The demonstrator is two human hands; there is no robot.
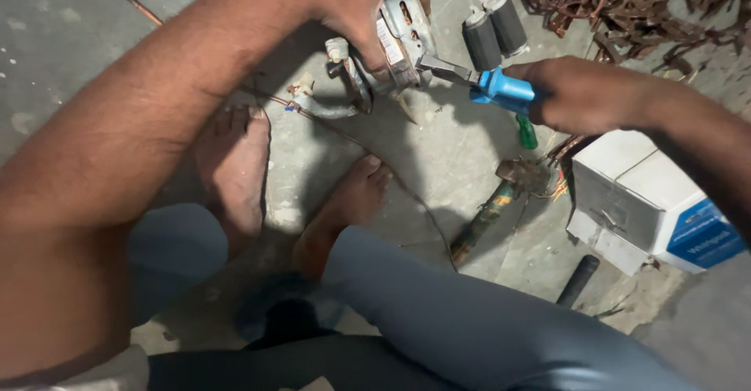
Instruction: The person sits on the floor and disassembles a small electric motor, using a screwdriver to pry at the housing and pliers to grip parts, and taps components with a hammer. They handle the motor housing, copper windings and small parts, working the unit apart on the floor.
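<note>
Left hand (368,4) clamped on one grey device (403,39), right hand (583,94) gripping one blue-handled tool (501,87), two black cylinders (494,31) beside.

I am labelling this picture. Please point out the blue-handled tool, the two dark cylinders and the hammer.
blue-handled tool (504,90), head view, on the blue handle.
two dark cylinders (494,31), head view, between the pair, on the right one's side.
hammer (489,213), head view, on its worn handle.

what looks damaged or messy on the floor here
The hammer lies with a worn, patchy handle beside frayed coloured wires. A tangle of brown metal strips sprawls at top right, loose and heaped.
</note>
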